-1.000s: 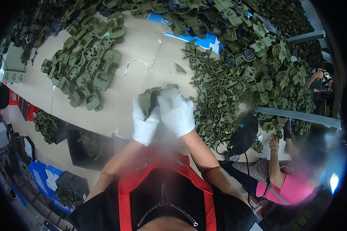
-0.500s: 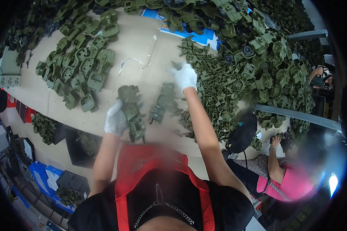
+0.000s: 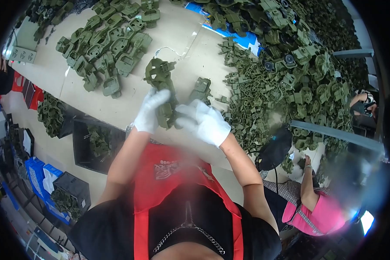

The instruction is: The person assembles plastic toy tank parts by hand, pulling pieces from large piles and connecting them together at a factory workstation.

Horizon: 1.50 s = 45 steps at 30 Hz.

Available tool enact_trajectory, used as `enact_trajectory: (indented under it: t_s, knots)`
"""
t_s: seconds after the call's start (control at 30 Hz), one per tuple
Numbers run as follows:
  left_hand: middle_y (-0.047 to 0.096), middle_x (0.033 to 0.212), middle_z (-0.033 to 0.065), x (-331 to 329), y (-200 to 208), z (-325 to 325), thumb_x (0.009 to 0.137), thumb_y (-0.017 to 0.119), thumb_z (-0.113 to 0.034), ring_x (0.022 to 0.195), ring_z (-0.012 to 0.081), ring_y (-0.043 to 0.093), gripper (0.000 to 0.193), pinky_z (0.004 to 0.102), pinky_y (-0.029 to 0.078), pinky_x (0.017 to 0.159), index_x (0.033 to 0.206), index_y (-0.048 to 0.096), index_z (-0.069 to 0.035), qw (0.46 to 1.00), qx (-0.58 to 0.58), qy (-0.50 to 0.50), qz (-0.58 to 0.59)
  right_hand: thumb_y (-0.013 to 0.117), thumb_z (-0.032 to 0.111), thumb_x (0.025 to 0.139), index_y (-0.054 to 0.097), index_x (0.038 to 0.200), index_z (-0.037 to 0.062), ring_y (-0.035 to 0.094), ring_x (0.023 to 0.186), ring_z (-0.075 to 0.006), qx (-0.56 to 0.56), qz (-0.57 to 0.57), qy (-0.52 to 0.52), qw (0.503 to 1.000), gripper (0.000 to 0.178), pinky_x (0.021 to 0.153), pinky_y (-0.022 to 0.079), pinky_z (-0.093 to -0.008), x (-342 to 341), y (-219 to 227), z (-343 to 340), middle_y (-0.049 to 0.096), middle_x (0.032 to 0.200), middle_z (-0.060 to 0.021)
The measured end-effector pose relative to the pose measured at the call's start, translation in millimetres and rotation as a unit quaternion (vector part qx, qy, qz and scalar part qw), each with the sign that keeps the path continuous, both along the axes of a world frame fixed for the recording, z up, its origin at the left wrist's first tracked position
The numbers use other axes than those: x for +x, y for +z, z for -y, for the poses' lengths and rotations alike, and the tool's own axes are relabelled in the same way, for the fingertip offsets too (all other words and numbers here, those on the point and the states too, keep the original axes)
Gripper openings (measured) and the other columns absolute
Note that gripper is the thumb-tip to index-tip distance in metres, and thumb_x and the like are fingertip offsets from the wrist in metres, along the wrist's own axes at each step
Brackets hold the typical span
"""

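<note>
An olive-green plastic toy vehicle body (image 3: 159,71) is held upright over the near edge of the table. My left hand (image 3: 151,112), in a white glove, closes round its side. Close against its lower right side, my white-gloved right hand (image 3: 207,123) has its fingers bent together at the part. Whatever those fingers hold is hidden and slightly blurred. Beyond my right hand, another green vehicle piece (image 3: 200,89) lies on the table (image 3: 182,65). A spread of small green parts (image 3: 255,97) lies to its right.
Several green vehicle bodies (image 3: 112,43) lie at the far left of the table. Larger green parts pile up at the far right, by a grey metal bar (image 3: 338,134). A black crate (image 3: 95,145) stands below left. A co-worker in pink (image 3: 314,214) works at right.
My right hand has come back from the small-parts spread to the toy vehicle body in my left hand. The view has shifted, and the body is now turned more upright.
</note>
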<state>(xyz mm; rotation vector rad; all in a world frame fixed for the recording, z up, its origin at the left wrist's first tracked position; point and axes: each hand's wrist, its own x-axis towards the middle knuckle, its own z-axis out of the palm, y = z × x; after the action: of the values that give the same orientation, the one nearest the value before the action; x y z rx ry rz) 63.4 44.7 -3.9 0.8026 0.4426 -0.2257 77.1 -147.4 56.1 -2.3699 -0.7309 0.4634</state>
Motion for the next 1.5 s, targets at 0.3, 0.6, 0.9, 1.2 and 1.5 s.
enact_trajectory:
  t_s: [0.3, 0.6, 0.9, 1.2, 1.5]
  knots:
    - [0.062, 0.101, 0.0087, -19.3, 25.1, 9.3, 0.075, 0.056, 0.006, 0.09, 0.019, 0.063, 0.038, 0.0332, 0.052, 0.08, 0.113, 0.055, 0.001, 0.986, 0.129, 0.03, 0.098, 0.068, 0.023, 0.083, 0.06, 0.1, 0.0065, 0.066, 0.072, -0.0344, 0.123, -0.097, -0.285, 0.946, 0.025, 0.068, 0.053, -0.0419, -40.4, -5.6, -31.2, 0.067, 0.084, -0.016]
    - [0.059, 0.106, 0.0095, -33.2, 26.1, 6.5, 0.074, 0.05, 0.01, 0.095, 0.0217, 0.062, 0.041, 0.0348, 0.051, 0.084, 0.113, 0.054, -0.001, 0.981, 0.104, 0.06, 0.155, 0.065, 0.021, 0.083, 0.063, 0.089, 0.009, 0.065, 0.072, -0.0331, 0.123, 0.023, -0.276, 0.953, 0.014, 0.067, 0.054, -0.0412, -40.1, 10.8, -37.5, 0.066, 0.086, -0.0139]
    - [0.062, 0.101, 0.0085, -30.0, 21.8, 9.0, 0.076, 0.05, 0.009, 0.093, 0.019, 0.061, 0.036, 0.0327, 0.05, 0.084, 0.111, 0.055, -0.001, 0.983, 0.144, 0.025, 0.11, 0.055, 0.015, 0.086, 0.057, 0.091, 0.0103, 0.06, 0.065, -0.036, -0.021, 0.087, -0.151, 0.984, 0.007, 0.061, 0.052, -0.0465, -50.6, -1.2, -45.5, 0.057, 0.086, -0.0136]
    - [0.062, 0.101, 0.0059, -31.6, 31.7, 10.9, 0.078, 0.053, 0.007, 0.096, 0.0149, 0.06, 0.034, 0.0292, 0.049, 0.084, 0.11, 0.058, -0.001, 0.967, 0.236, -0.02, 0.089, 0.057, 0.008, 0.075, 0.055, 0.088, 0.0069, 0.057, 0.053, -0.0219, -0.035, 0.19, -0.087, 0.977, 0.013, 0.046, 0.049, -0.0343, -43.4, -12.2, -39.0, 0.05, 0.081, -0.0105]
    - [0.063, 0.104, 0.0098, -21.3, 21.4, -3.1, 0.075, 0.061, 0.0, 0.097, 0.0195, 0.061, 0.041, 0.0327, 0.05, 0.087, 0.116, 0.054, 0.0, 0.988, 0.114, -0.097, 0.042, 0.061, 0.015, 0.082, 0.059, 0.098, 0.0042, 0.064, 0.063, -0.0274, -0.017, 0.125, -0.061, 0.99, 0.019, 0.054, 0.053, -0.0365, -27.1, -34.7, -17.9, 0.059, 0.083, -0.0125]
